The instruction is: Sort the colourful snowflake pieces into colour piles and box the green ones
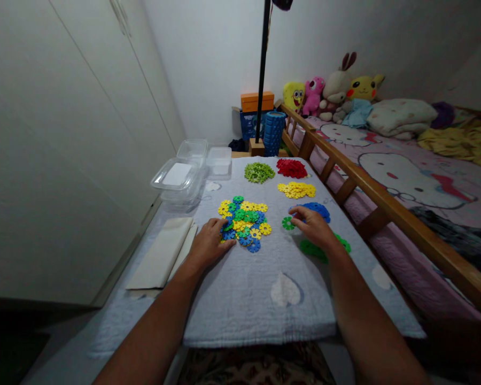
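Note:
My right hand (313,225) pinches a green flower-shaped plastic disc (288,223) between thumb and fingertips, above the cloth. Behind that hand lies a blue disc pile (319,210), and a green disc pile (313,249) is partly hidden under my wrist. My left hand (212,238) rests at the left edge of a mixed pile of yellow, blue and green discs (248,216), thumb apart from the fingers; its fingertips touch the pile. Farther back sit a yellow disc pile (296,190), a red pile (292,168) and a light green pile (259,172).
Clear plastic containers (176,174) stand at the table's back left. A folded beige paper or bag (160,254) lies left of my left arm. The bed's wooden rail (369,206) runs along the right side. A black pole (262,75) rises behind the table.

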{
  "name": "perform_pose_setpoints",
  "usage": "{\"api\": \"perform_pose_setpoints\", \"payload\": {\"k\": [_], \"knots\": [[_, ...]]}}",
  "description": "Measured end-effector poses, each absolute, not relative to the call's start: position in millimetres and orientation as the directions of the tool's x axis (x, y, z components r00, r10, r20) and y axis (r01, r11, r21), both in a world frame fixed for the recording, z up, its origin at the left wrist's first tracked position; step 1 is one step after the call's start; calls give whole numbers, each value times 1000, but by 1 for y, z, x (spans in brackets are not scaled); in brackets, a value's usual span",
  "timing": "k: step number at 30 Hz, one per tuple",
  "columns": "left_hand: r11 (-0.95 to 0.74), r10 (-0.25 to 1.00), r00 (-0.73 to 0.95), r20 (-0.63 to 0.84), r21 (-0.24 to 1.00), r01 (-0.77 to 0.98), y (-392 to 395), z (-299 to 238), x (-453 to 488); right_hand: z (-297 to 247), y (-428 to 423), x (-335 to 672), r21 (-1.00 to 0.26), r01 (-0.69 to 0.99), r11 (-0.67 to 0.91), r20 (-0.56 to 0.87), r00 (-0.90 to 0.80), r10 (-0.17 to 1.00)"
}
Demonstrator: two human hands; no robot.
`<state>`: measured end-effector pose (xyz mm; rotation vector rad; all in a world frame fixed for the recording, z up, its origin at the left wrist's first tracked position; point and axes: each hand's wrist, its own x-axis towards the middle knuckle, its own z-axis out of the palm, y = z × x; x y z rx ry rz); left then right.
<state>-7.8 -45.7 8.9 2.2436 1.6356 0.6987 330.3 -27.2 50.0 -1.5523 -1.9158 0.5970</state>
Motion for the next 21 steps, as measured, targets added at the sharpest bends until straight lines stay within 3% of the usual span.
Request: {"api": "perform_pose_setpoints", "payload": {"k": [5,9,16,21], "knots": [[-333,941,246,233,498,801,-45,8,-8,64,-48,381,-677,730,88,14,-107,994],[-318,946,230,229,516,795,-45,9,-7,61,-60,383,-670,735,107,-53,-191,980],[-322,945,236,225,535,781,-45,10,-9,48,-64,372,-351,922,165,-34,-189,981],[-316,948,239,209,541,779,-45,11,-8,52,-62,363,-303,928,215,4,-225,974]]}}
